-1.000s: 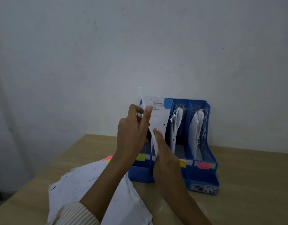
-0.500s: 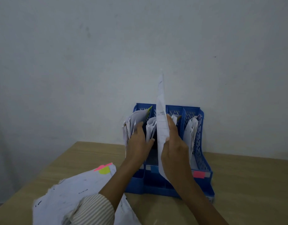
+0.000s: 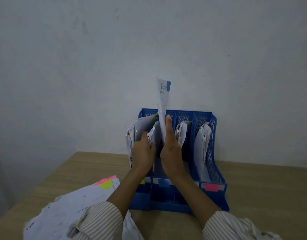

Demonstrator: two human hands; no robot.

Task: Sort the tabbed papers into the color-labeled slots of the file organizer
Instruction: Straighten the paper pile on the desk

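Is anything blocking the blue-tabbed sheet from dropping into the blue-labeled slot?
Possibly. The blue-tabbed sheet, held by the right hand, stands upright over the blue-labeled slot. Papers already filed there crowd the opening; the left hand holds them leftward. No other obstacle shows.

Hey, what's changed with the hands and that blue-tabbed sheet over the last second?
The right hand has turned the blue-tabbed sheet edge-on and is lowering it into the organizer's blue-labeled slot. The left hand let go of it and now pushes the neighbouring papers aside. The pile stays put.
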